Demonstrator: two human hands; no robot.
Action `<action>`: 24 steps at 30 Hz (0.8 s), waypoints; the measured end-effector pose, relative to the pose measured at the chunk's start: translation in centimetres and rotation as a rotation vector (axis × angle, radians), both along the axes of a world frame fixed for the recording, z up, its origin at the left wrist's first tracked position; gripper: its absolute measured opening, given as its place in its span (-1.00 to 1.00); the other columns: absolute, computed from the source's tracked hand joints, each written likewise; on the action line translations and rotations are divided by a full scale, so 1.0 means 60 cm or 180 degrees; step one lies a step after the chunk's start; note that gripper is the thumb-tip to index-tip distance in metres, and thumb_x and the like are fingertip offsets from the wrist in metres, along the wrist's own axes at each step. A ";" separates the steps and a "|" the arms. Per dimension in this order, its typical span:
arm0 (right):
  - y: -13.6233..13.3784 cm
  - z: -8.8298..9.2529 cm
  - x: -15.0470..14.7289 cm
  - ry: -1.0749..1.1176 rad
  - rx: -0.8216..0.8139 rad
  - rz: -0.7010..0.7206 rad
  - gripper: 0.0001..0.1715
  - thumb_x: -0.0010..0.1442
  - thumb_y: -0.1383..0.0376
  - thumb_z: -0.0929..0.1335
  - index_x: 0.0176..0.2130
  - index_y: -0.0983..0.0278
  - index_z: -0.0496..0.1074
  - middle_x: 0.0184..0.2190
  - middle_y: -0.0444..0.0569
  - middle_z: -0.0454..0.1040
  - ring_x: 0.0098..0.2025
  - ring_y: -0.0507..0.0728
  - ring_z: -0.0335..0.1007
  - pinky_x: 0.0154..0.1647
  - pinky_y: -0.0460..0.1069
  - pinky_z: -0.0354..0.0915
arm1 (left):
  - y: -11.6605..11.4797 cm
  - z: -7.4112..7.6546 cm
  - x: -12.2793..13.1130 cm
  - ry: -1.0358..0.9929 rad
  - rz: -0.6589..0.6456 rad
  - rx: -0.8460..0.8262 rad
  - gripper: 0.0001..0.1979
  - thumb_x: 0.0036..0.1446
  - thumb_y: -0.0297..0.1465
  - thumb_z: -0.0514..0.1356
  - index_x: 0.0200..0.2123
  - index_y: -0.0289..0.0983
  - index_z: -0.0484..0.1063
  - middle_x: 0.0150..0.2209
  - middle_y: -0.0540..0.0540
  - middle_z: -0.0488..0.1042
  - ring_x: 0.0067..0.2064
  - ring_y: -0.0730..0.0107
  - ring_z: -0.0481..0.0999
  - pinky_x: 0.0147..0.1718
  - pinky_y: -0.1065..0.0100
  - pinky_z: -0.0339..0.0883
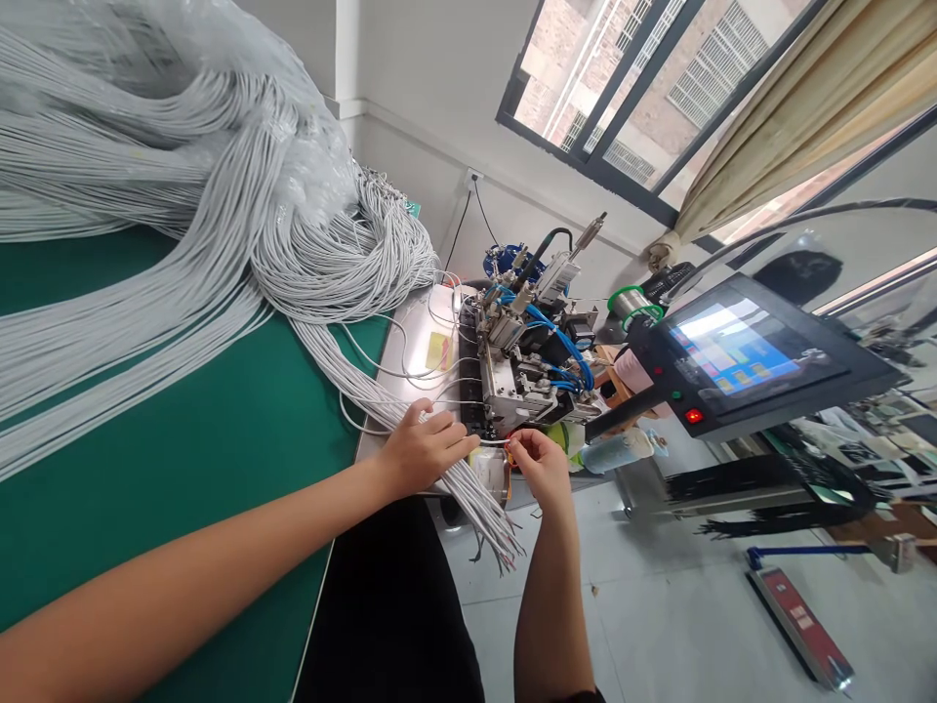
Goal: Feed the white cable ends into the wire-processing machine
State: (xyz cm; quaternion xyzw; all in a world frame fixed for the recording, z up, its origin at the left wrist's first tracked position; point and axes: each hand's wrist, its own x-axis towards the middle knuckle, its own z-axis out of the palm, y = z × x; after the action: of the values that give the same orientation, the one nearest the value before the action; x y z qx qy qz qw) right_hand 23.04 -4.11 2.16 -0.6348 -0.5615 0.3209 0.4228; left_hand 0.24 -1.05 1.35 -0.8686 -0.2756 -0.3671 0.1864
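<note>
Left forearm (220,571), cables (351,268) across green table (256,420), machine (516,366)

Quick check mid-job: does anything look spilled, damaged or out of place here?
Nothing looks spilled or damaged. A small brown scrap lies on the pale floor, like stray litter, and the white cable bundle splays at its free ends past the edge of the table, slightly untidy.

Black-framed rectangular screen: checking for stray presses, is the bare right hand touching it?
Apart: the head view shows a wide gap between right hand and screen.
</note>
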 end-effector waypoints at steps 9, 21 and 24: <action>0.018 -0.011 -0.006 -0.0611 0.0129 0.0072 -0.68 0.13 0.08 0.33 -0.42 0.28 0.44 -0.57 -0.10 0.40 -0.55 0.06 0.22 -0.54 -0.09 0.14 | -0.002 0.004 0.011 -0.0129 0.0300 0.0075 -0.79 0.24 -0.53 0.02 -0.25 -0.21 0.44 -0.43 0.02 0.44 -0.30 0.39 0.37 -0.10 0.17 0.03; 0.049 -0.058 0.003 0.0764 -0.0121 0.0318 -0.69 0.06 0.14 0.36 -0.54 0.26 0.27 -0.62 -0.23 0.12 -0.55 -0.01 -0.03 -0.53 -0.11 -0.05 | 0.002 -0.004 0.020 -0.0049 0.0506 -0.0241 -0.80 0.21 -0.54 0.03 -0.28 -0.24 0.45 -0.39 -0.04 0.46 -0.25 0.32 0.39 -0.05 0.11 0.02; 0.051 -0.071 -0.005 0.1325 -0.0300 0.0135 -0.65 -0.02 0.09 0.37 -0.56 0.24 0.22 -0.64 -0.25 0.08 -0.58 -0.02 -0.08 -0.55 -0.10 -0.06 | 0.004 -0.007 0.021 -0.0044 0.0533 -0.0290 -0.77 0.17 -0.56 0.03 -0.29 -0.23 0.46 -0.37 -0.05 0.46 -0.23 0.30 0.39 -0.04 0.08 0.01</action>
State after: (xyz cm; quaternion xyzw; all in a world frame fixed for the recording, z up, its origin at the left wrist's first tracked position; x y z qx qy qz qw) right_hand 22.72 -1.06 -2.10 -0.5620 -0.4598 0.4797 0.4926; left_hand 1.49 -0.83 0.90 -0.8475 -0.3649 -0.3434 0.1749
